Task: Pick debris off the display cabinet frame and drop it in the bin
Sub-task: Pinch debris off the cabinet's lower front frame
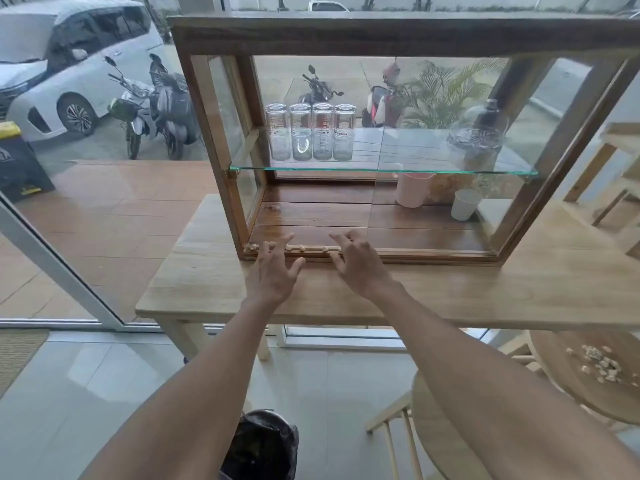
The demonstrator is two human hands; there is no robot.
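Note:
A wooden display cabinet [381, 31] with glass sides stands on a light wooden table [519, 292]. Small pale bits of debris [302, 248] lie along its bottom front frame rail, with a larger clump at the left corner [251, 247] and another bit inside on the cabinet floor [273, 206]. My left hand [275, 268] hovers over the rail with fingers spread, holding nothing. My right hand [356, 259] is beside it, fingers spread, fingertips at the rail. A bin [263, 445] lined with a black bag stands on the floor below, between my forearms.
On the glass shelf [381, 169] stand several upturned glass jars [310, 131] and a glass dome. A pink container [412, 190] and a white cup [464, 204] are at the cabinet's lower right. A round stool with crumbs [588, 368] and a chair stand right.

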